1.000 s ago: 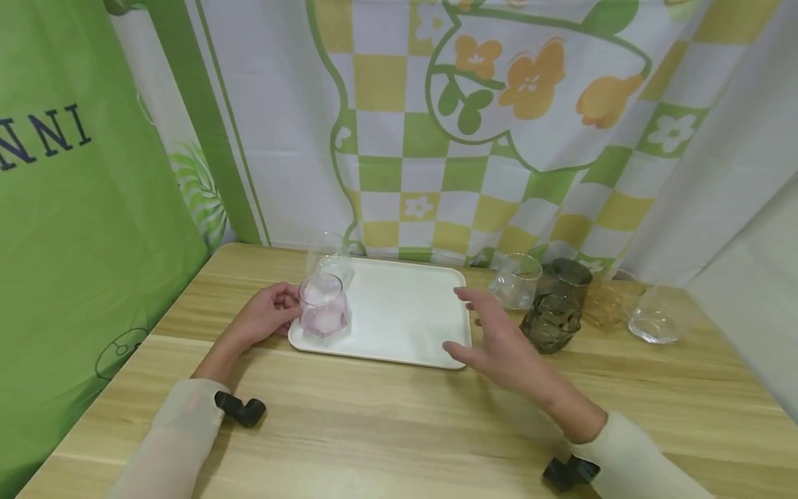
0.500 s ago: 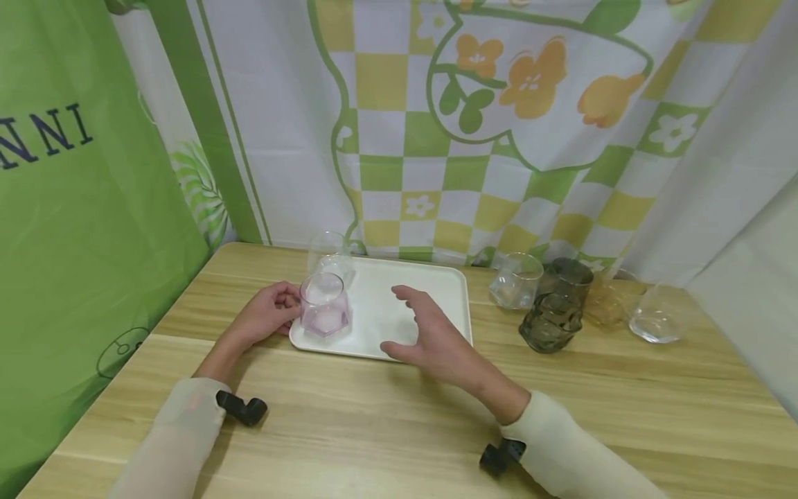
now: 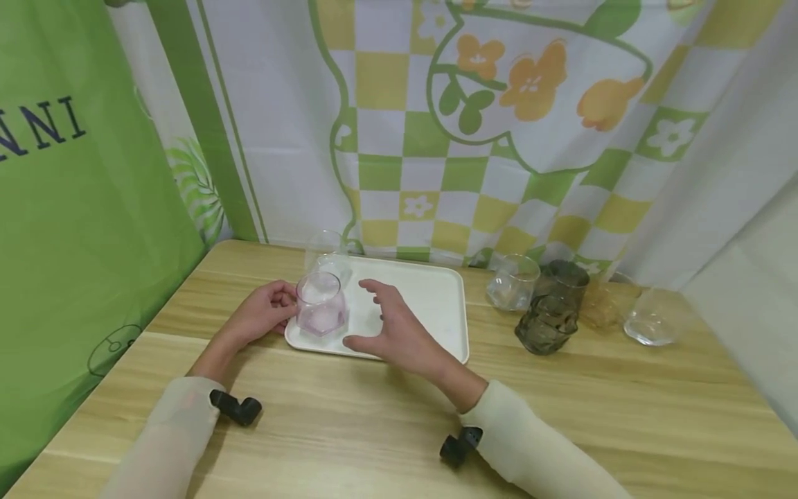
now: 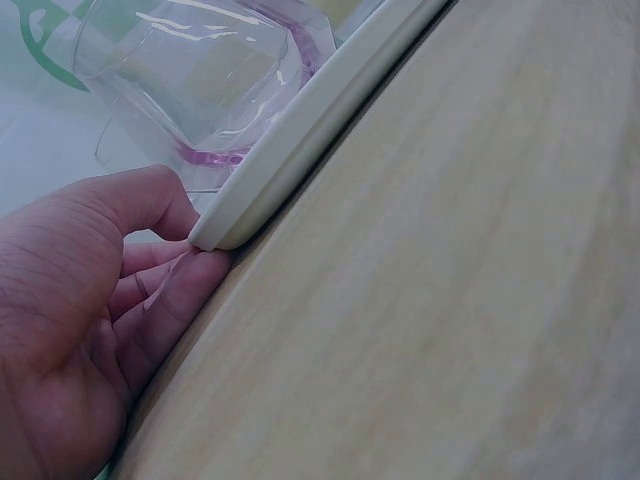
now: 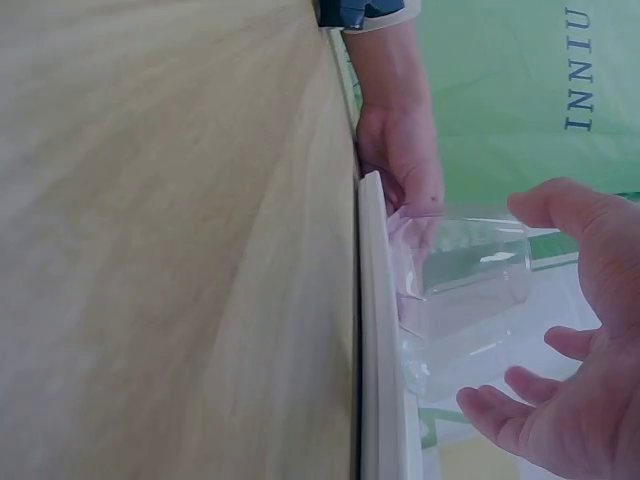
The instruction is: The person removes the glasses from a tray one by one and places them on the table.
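Observation:
A white tray lies on the wooden table. A pink-tinted glass stands upright in its near-left corner, with a clear glass just behind it. My left hand pinches that corner of the tray, thumb over the rim beside the pink glass, fingers below. My right hand hovers open above the tray, just right of the pink glass. In the right wrist view its spread fingers sit close to the pink glass without touching it.
To the right of the tray stand a clear glass, a dark green ribbed glass, an amber glass and another clear glass. Patterned curtains hang close behind the table.
My right hand has swept left, from the tray's right edge across it to just beside the pink glass. My left hand and the glasses have stayed put.

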The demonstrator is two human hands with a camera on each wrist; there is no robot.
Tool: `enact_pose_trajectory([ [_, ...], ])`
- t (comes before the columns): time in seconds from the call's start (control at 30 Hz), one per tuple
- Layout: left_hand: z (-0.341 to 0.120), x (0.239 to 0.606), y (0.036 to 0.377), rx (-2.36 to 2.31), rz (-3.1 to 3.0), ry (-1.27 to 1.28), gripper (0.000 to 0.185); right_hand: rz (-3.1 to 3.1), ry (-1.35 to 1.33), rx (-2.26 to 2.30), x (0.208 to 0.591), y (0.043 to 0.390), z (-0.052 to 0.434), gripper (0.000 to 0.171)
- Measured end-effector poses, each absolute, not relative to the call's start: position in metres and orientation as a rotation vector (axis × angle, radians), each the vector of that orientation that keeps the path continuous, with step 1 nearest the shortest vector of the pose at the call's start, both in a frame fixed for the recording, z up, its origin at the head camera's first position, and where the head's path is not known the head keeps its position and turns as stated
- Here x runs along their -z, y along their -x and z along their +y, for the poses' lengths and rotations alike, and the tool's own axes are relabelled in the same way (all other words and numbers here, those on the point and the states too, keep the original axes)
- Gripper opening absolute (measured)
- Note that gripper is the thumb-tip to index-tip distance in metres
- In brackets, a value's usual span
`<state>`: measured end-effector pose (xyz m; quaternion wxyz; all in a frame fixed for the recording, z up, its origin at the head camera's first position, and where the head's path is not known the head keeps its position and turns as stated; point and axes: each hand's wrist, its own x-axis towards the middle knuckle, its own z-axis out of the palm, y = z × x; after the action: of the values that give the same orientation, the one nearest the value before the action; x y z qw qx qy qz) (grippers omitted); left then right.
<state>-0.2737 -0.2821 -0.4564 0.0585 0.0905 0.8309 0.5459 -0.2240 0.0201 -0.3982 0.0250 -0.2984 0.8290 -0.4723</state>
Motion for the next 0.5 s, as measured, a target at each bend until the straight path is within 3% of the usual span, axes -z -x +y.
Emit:
enact_pose_trajectory([
  [0.5,-0.282,0.455,0.272,-1.658,2.502,-0.278,0.030,2.521,0.807,1.429,0.400,0.238,-0.014,0.105],
])
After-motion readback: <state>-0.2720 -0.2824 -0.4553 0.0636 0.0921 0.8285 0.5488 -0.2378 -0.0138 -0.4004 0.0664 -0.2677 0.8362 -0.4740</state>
